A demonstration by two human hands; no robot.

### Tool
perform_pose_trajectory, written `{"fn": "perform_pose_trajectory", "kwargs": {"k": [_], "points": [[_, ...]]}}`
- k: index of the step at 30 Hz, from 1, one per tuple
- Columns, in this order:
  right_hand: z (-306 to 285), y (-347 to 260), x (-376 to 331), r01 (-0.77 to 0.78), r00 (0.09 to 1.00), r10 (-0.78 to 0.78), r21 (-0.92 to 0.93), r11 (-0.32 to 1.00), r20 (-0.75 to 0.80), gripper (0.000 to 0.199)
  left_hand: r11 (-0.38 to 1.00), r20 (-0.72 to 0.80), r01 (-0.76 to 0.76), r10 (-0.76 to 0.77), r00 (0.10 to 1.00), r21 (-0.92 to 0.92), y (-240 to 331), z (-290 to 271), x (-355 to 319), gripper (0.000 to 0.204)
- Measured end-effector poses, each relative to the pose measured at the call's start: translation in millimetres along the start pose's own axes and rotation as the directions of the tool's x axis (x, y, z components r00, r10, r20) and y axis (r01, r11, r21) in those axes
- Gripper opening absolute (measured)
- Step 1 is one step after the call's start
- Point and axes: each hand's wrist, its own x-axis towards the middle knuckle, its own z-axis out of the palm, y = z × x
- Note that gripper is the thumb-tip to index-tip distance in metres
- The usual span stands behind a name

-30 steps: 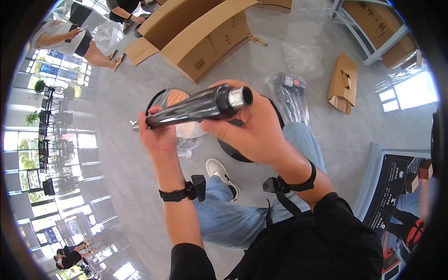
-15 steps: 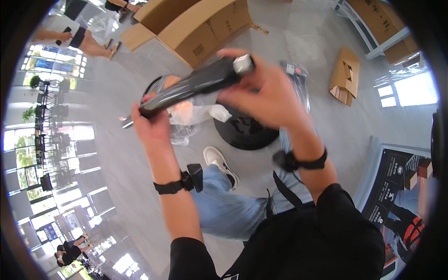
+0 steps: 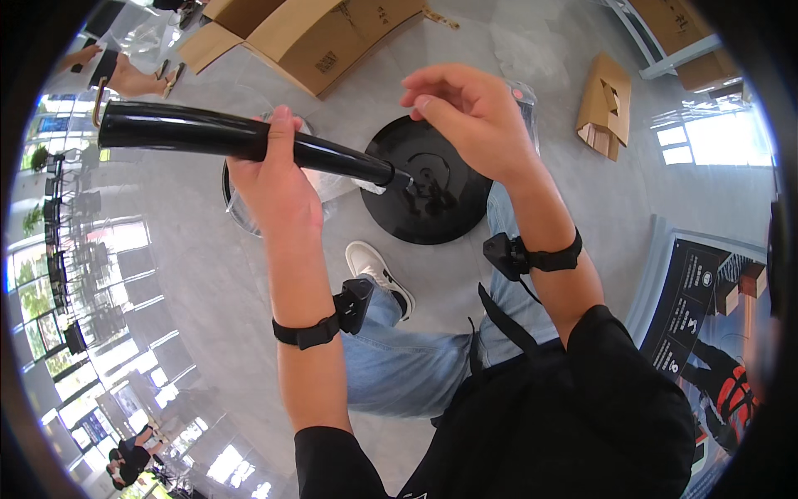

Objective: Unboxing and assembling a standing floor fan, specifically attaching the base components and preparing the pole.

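Observation:
My left hand (image 3: 278, 179) grips a long glossy black pole (image 3: 199, 131) around its middle. The pole slants down to the right, with a thick end at the left and a thinner part ending in a metal tip. Behind the thick end a thin gold-coloured bent piece (image 3: 99, 101) shows; whether it is attached I cannot tell. My right hand (image 3: 474, 116) is empty, fingers loosely curled and apart, just right of the tip. Beneath both, a round black disc-shaped base (image 3: 428, 220) lies on the floor near my feet. The pole's tip appears over the disc.
Clear plastic wrapping (image 3: 332, 187) lies left of the disc, partly hidden. A large open cardboard box (image 3: 349, 46) stands ahead, and a smaller folded carton (image 3: 604, 108) lies at the right. A printed board (image 3: 686, 312) is at the lower right. Other people are at the far left.
My right hand has let go of the pole. Held by my left hand alone, the pole has swung leftward and now slants down to the right instead of up.

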Motion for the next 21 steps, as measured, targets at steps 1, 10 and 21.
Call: {"fn": "perform_pose_trajectory", "kwargs": {"k": [1,10,21], "points": [[1,1,-2,-0.008,1.000,0.008,-0.001,1.000,-0.006,0.028,0.999,0.053,-0.011,0.009,0.999,0.048,-1,4,-4,0.028],[44,-24,-2,-0.007,0.999,0.009,0.059,0.998,-0.034,0.052,0.856,0.724,-0.456,0.152,0.673,0.244,-30,23,-40,0.039],[19,86,4,0.054,0.973,-0.007,0.199,0.978,-0.229,0.015,0.265,0.562,-0.499,-0.292,0.774,0.825,4,-23,-13,0.048]]}}
